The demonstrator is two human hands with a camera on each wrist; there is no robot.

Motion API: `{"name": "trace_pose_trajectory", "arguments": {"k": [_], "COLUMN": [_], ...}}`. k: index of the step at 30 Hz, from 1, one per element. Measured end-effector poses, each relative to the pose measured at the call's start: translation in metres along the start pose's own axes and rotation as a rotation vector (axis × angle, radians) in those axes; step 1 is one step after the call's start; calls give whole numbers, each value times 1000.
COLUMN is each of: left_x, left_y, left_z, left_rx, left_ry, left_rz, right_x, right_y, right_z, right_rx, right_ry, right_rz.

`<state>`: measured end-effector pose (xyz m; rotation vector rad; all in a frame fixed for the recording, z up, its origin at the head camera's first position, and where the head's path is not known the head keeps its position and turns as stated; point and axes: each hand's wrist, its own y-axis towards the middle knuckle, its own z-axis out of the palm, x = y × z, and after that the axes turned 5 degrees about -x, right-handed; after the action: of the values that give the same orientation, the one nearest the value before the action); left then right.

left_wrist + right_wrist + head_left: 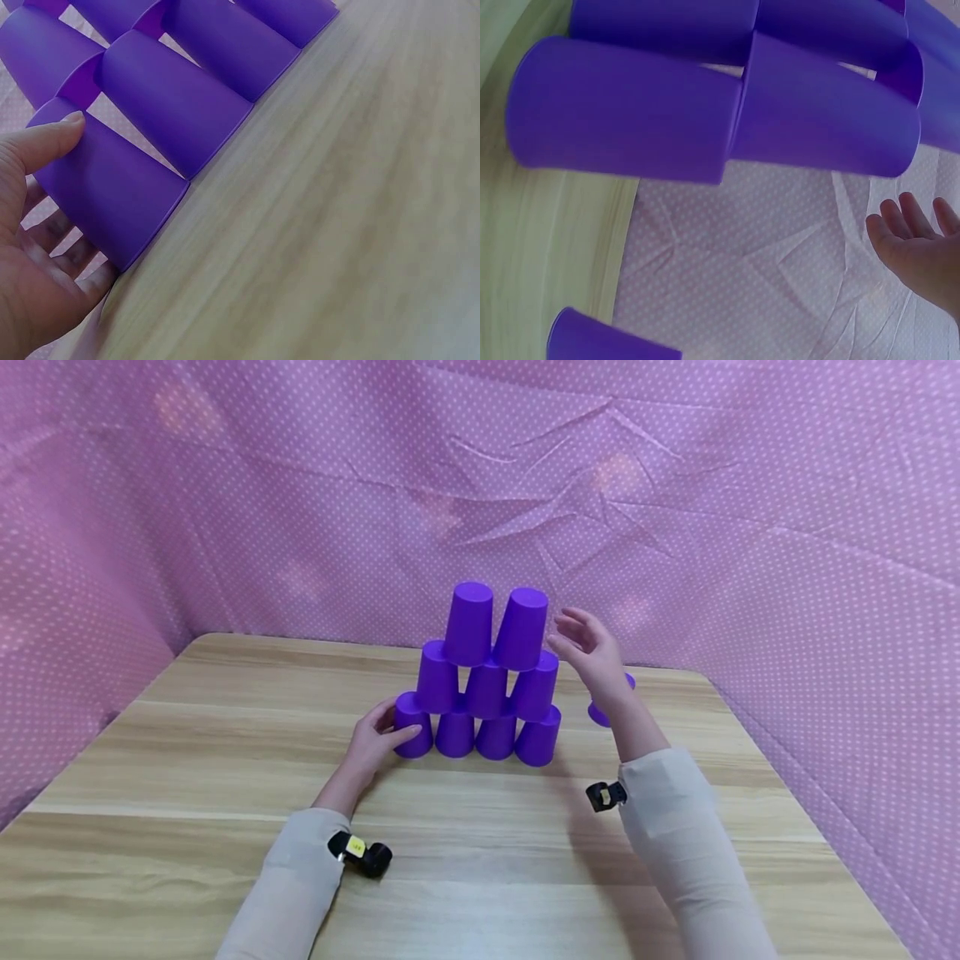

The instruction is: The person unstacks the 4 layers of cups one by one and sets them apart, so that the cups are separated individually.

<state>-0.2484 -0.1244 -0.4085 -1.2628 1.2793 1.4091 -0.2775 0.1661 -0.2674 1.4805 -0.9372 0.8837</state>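
Observation:
Purple cups stand upside down in a stepped pyramid: several in the bottom row, three in the middle and two on top. My left hand [372,739] grips the leftmost bottom cup [112,191], thumb across its near side and fingers round the far side. To the right of the upper right cup [522,628] my right hand [588,647] is raised, fingers loosely bent and holding nothing. In the right wrist view a gap shows between its fingertips [881,225] and the stack.
Behind my right wrist, another purple cup [599,715] is partly hidden on the wooden table [480,860]. Pink dotted cloth [375,510] hangs around the table's back and sides. Both sleeves carry small black wrist cameras [360,854].

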Motion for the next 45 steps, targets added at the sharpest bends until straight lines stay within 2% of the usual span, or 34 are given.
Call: {"name": "trace_pose_trajectory", "arguments": {"k": [9,27,39,45], "left_x": [-1,3,3,1], "left_y": [0,0,3,3], "left_z": [0,1,0,0], "left_rx": [5,8,13,24], "left_ry": [6,9,30,25], "left_rz": [-1,-24,-21,-17], "right_x": [10,12,22,27], "right_y": [8,11,2,-6], "right_z": [18,30,20,8], "right_rx": [34,10,16,-32], "right_ry": [54,-5,55,23], "right_rz": [21,64,14,-13]}}
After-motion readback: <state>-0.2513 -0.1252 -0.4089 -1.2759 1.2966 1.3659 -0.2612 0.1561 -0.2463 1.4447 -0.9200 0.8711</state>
